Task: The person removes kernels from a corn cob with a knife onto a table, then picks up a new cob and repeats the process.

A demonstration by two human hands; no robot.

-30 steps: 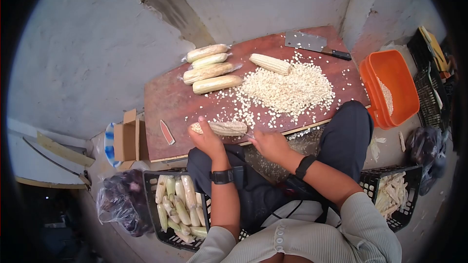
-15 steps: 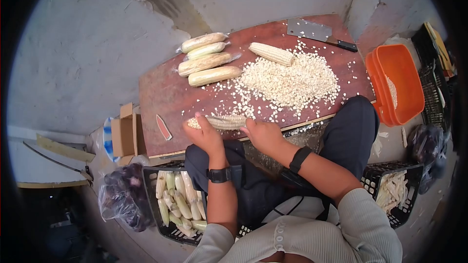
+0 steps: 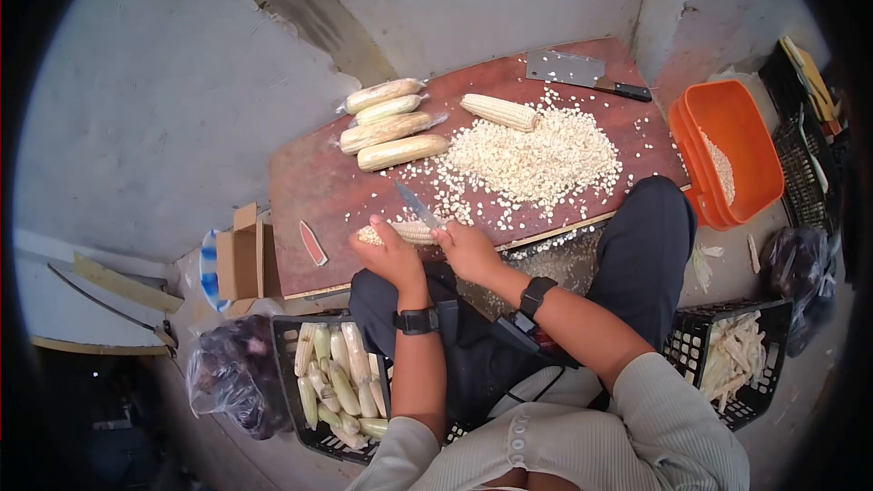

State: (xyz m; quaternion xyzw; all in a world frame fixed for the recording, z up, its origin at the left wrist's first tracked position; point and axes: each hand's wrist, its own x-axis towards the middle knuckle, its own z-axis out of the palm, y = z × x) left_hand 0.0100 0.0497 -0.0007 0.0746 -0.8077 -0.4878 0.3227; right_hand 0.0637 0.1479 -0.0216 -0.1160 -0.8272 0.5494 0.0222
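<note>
My left hand (image 3: 391, 257) is wrapped round one end of a pale corn cob (image 3: 414, 233), held over the near edge of the table. A knife (image 3: 416, 205) is in my closed right hand (image 3: 466, 253), its blade pointing up and left above the cob; my fingers hide the handle. Beyond them a pile of loose corn kernels (image 3: 536, 159) covers the middle of the table. A husked cob (image 3: 499, 112) lies against the pile's far side. Several plastic-wrapped cobs (image 3: 391, 132) lie to the left of the pile.
On the reddish table (image 3: 314, 186) are a cleaver (image 3: 568, 66) at the back right and a red-and-white blade-shaped piece (image 3: 313, 243) at the left. An orange bin (image 3: 755, 191) stands right. Black crates hold unhusked cobs (image 3: 341, 382) and husks or stripped cobs (image 3: 732, 355). A cardboard box (image 3: 241, 259) sits left.
My right hand has shifted slightly left along the cob. The knife blade, lying along the cob before, is now raised and angled away from it. The view has shifted slightly.
</note>
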